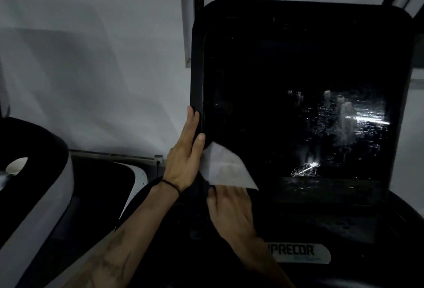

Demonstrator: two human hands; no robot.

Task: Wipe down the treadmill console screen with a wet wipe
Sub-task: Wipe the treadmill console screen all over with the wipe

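Observation:
The treadmill console screen [286, 104] is a large black glossy panel filling the upper right, with wet streaks and droplets glinting on its right half. My left hand [185, 150] grips the screen's left bezel, thumb on the front and fingers round the edge. A white wet wipe [226, 168] lies against the screen's lower left corner. My right hand [229, 209] holds the wipe's bottom edge just under the screen, fingertips on it.
A Precor label [298, 252] sits on the dark console base below the screen. A neighbouring machine's black and white housing [46, 196] with a paper cup [16, 166] stands at the left. A pale wall [91, 58] lies behind.

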